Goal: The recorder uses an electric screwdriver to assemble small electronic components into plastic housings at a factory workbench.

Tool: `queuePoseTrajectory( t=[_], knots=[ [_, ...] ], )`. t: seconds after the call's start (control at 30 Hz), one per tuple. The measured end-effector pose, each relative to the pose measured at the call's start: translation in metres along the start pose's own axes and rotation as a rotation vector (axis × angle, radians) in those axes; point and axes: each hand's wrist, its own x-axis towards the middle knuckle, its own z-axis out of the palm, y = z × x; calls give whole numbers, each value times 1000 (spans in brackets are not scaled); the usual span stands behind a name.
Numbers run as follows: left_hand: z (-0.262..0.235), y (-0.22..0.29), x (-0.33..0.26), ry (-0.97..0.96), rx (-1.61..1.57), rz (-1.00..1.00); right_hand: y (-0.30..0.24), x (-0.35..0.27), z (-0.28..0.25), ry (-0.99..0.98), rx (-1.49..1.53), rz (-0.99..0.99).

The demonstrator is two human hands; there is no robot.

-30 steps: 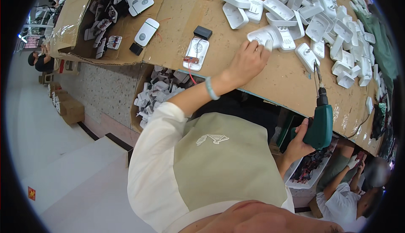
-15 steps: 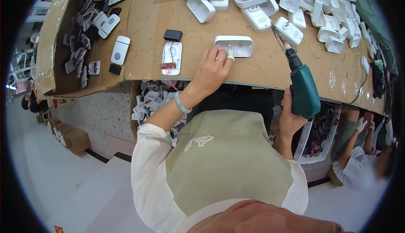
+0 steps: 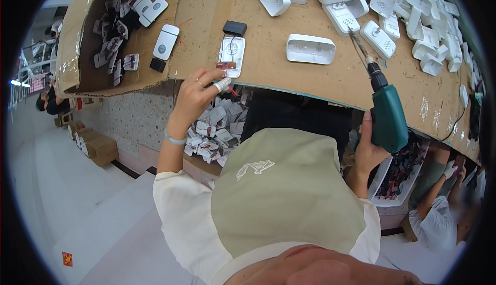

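At the near edge of the table, my left hand (image 3: pixel 195 96) reaches to the lower end of a white plastic cover (image 3: pixel 236 52). Its fingers are bent but apart, one wrapped in white tape. A small red circuit board (image 3: pixel 226 65) lies on this cover beside the fingertips, and red wires (image 3: pixel 233 92) dangle below. Dark wires join the cover to a black box (image 3: pixel 235 28). My right hand (image 3: pixel 368 149) is closed round a green electric screwdriver (image 3: pixel 389 117), its bit angled toward the far left. A hollow white housing (image 3: pixel 310 50) lies open side up between the hands.
White housings (image 3: pixel 385 1) are heaped at the far right. On the left, a cardboard box (image 3: pixel 77 47) holds more covers with black parts; another white cover (image 3: pixel 166 42) lies beside it. Loose parts (image 3: pixel 214 130) fill a container below the table edge. A person (image 3: pixel 439 207) sits at the right.
My left hand has let go of the white housing and moved left to the cover with the circuit board. The right hand still holds the screwdriver. The whole view has shifted slightly.
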Motion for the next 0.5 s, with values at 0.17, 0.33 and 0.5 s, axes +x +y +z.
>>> queuePoseTrajectory(
  t=[0.17, 0.33, 0.5],
  knots=[
    [32, 18, 29, 176, -77, 34, 1, -11, -2, 10, -68, -80],
    [69, 55, 66, 351, -296, -185, 9, -15, -15, -119, -44, 79],
    [88, 98, 110, 283, -388, -279, 1, -17, -15, -194, -47, 53]
  ],
)
